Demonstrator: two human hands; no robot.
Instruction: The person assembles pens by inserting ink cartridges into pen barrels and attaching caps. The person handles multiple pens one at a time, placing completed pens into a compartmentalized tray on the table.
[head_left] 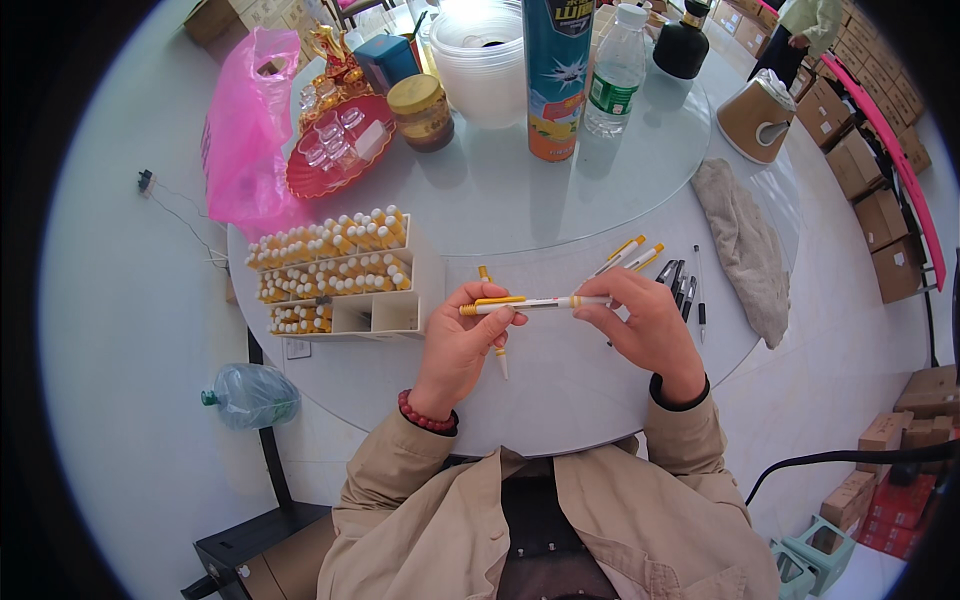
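Observation:
A yellow-and-white pen (545, 303) lies level between my hands over the near part of the table. My left hand (455, 345) grips its yellow clip end, with thumb and fingers closed. The fingers of my right hand (648, 325) pinch the white end. A second yellow-and-white pen (502, 364) runs crosswise behind my left fingers; whether they hold it too, I cannot tell. Beyond my right hand lie a few more yellow-and-white pens (628, 250) and several black pens (683, 282). To my left stands a white tiered rack (425, 275) filled with rows of white-tipped yellow pens.
A glass turntable (480, 215) carries a spray can (555, 90), water bottle (615, 75), plastic bowls (480, 70), jar (421, 112) and red dish (345, 178). A pink bag (255, 130) hangs at the left. A grey cloth (742, 245) lies on the right edge.

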